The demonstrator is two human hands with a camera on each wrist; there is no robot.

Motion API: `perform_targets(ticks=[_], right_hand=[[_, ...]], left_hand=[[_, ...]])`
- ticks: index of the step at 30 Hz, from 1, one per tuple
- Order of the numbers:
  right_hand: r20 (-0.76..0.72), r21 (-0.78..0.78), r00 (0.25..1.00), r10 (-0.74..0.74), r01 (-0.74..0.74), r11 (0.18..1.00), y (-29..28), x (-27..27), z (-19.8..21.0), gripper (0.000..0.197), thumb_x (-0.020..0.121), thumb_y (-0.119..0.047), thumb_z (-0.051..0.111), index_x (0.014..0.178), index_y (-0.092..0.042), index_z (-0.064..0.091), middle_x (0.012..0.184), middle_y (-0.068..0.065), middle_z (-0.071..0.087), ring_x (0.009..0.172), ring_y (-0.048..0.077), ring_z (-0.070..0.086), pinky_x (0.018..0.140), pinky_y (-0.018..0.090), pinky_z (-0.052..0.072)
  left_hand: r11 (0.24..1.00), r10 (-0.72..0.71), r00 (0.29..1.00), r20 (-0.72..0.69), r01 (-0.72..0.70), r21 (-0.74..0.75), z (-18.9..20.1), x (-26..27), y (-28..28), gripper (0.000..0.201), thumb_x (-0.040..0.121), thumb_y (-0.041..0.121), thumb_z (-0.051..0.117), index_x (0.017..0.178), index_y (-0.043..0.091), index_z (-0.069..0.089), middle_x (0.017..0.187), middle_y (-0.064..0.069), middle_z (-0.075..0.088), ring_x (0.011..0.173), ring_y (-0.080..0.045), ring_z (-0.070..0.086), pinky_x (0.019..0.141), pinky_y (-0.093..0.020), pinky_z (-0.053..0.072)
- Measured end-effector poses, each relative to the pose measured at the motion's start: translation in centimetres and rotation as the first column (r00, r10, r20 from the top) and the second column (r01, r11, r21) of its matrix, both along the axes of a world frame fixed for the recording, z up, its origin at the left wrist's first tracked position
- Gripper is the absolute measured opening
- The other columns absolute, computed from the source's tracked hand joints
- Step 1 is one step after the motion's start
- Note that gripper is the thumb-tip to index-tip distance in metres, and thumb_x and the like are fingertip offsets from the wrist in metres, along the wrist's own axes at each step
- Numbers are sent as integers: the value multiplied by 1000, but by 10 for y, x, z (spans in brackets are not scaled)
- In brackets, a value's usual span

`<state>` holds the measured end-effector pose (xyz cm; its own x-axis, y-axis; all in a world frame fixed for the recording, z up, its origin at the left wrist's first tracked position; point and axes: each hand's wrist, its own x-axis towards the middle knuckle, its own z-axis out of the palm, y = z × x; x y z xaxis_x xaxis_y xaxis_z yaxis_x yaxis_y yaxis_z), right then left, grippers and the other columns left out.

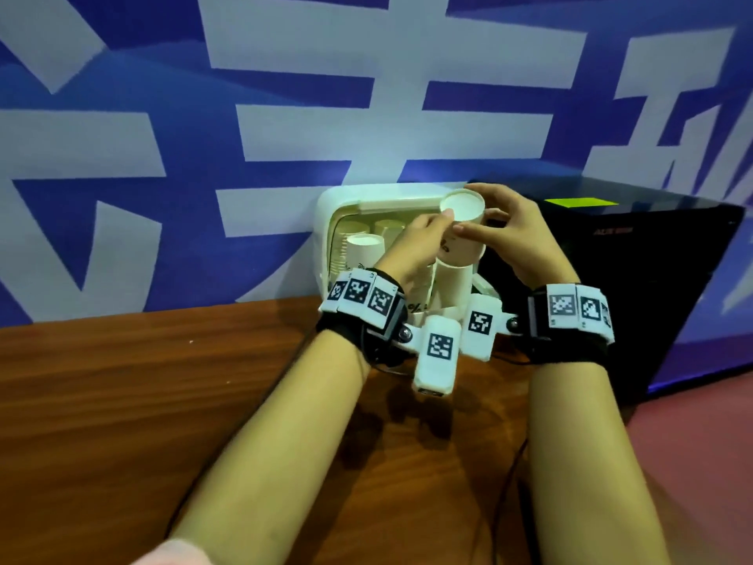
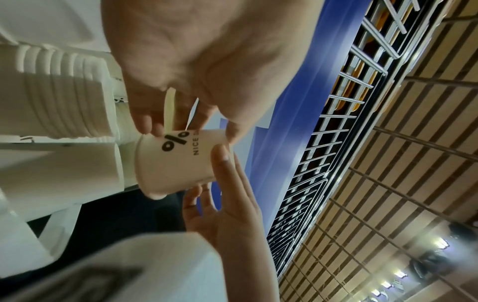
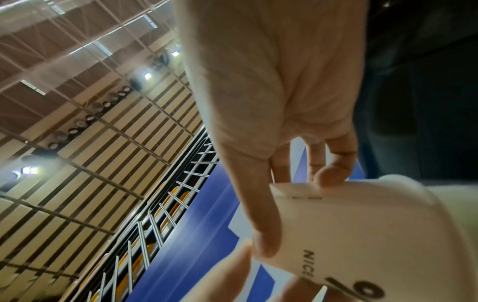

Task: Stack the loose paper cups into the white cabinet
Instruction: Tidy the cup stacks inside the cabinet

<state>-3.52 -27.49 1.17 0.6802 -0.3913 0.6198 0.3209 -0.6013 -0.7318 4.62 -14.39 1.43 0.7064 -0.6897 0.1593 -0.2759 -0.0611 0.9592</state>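
A white paper cup (image 1: 462, 234) with a black "%" print is held upside down, base up, in front of the open white cabinet (image 1: 338, 201). My left hand (image 1: 442, 222) pinches its left side, and my right hand (image 1: 474, 212) grips its right side with thumb in front and fingers behind. The same cup (image 2: 178, 161) shows in the left wrist view and, close up, as the cup (image 3: 362, 224) in the right wrist view. Under it stands a tall cup stack (image 1: 450, 289). Inside the cabinet are more stacked cups (image 1: 364, 244), also seen as ribbed stacks (image 2: 59, 98).
The cabinet sits on a brown wooden table (image 1: 163, 381) against a blue and white banner wall (image 1: 285, 116). A black box (image 1: 611, 271) with a yellow-green sticker (image 1: 580, 201) stands right beside the cabinet. Thin black cables (image 1: 509, 483) run across the table under my arms.
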Motion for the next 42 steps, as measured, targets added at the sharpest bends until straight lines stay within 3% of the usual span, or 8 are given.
perform_targets(ticks=[7,10,17,19,21,25,32,42], right_hand=[[49,90,998,-44,39,995,-18,6,-13,55,76,-21,81,127,-15,60,122,-1,65,109,18,63,95,35,53],[0,73,994,-106,106,992,-23,14,-20,55,77,-29,80,126,-17,60,120,-2,66,107,13,64,94,35,54],[-147,56,973,-180,190,980,-30,27,-40,53,77,-42,78,121,-19,60,112,0,68,103,18,66,91,44,55],[-163,74,968,-190,204,976,-33,29,-45,52,77,-44,76,120,-18,61,111,0,69,104,17,66,92,46,54],[-180,78,961,-210,227,971,-36,29,-48,46,80,-40,74,119,-18,62,110,0,69,103,16,66,92,47,54],[-236,8,933,-271,281,960,-39,28,-50,42,81,-37,74,118,-19,63,107,-1,69,100,15,65,92,44,54],[-391,-188,875,-286,228,955,-31,35,-58,42,82,-35,75,118,-18,63,110,1,67,100,14,62,91,36,52],[-421,-78,870,-255,246,966,-25,34,-58,43,83,-27,75,122,-16,61,111,2,65,103,16,61,87,38,56]], left_hand=[[999,36,985,169,-35,-9,-13,4,-13,51,96,52,42,135,21,50,133,-1,56,121,-18,52,105,-37,41],[999,43,970,238,-45,4,-19,5,-15,50,98,48,41,141,22,43,140,-2,50,128,-18,47,98,-27,36],[999,-24,943,332,10,43,-25,15,-14,47,99,34,48,144,30,38,138,-6,52,128,-18,48,97,-22,35],[998,-27,928,372,1,70,-28,17,-14,44,98,35,48,141,27,43,136,-5,54,127,-19,49,99,-25,36],[991,-42,900,435,-16,130,-31,18,-17,43,98,38,48,139,26,45,136,-3,55,127,-22,48,107,-38,36],[964,-73,814,576,-91,250,-35,19,-19,45,98,43,43,141,29,40,143,0,48,133,-26,40,111,-49,25],[880,-147,711,687,-223,419,-38,21,-24,36,102,27,34,129,16,54,139,-5,45,128,-26,34,103,-41,23],[858,-187,634,751,-267,439,-44,22,-30,33,98,18,41,129,13,52,137,-7,45,125,-26,33,101,-39,24]])
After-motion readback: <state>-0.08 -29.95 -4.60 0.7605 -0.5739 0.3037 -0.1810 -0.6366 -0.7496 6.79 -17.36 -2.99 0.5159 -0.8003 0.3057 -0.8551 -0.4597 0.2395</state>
